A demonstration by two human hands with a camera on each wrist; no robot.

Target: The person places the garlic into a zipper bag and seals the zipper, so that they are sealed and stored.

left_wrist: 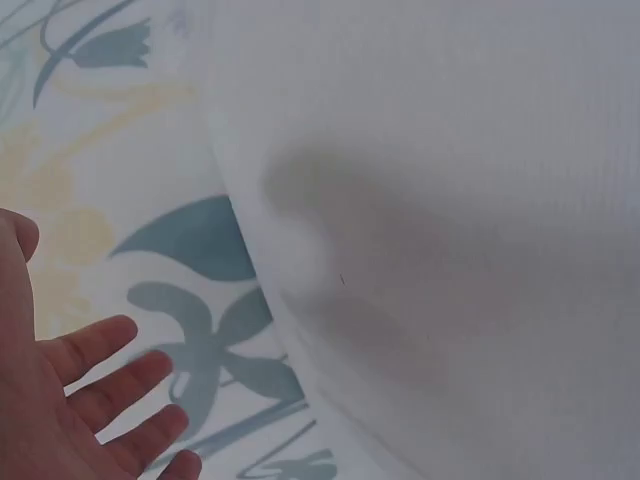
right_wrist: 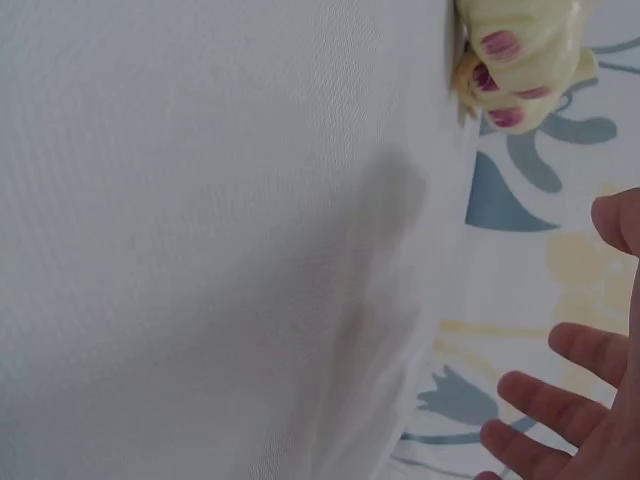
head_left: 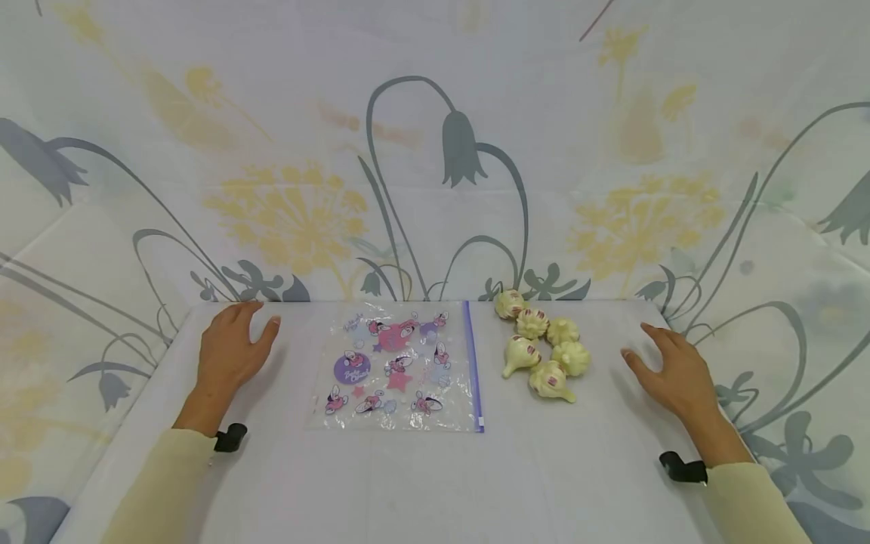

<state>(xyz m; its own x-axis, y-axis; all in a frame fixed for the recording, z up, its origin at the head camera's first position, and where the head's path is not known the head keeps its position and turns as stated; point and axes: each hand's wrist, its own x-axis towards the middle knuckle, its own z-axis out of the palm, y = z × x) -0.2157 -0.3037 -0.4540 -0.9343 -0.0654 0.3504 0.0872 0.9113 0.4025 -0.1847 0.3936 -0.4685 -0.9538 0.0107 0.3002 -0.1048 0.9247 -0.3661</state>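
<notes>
On a white-covered tabletop (head_left: 421, 483), the head view shows one clear plastic zip bag (head_left: 401, 370) lying flat, printed with pink cartoon figures, stars and round badges in pink and purple, a purple zipper strip (head_left: 474, 370) edging its right side. Near that strip sit six garlic bulbs (head_left: 563, 332), pale yellow-green, several streaked reddish purple, bunched in a loose cluster. Two hands flank them: the left hand (head_left: 231, 351) left of the bag, the right hand (head_left: 680, 378) right of the garlic, each grip apart, thumb held away from the fingers. Floral fabric (head_left: 421, 45) hangs behind.

From the left wrist, four fingers spread against the blue-and-yellow floral pattern, beside the tabletop's edge.

From the right wrist, the grip is likewise apart, its fingers separated; garlic with purple streaks shows at upper right, cropped by the frame.
</notes>
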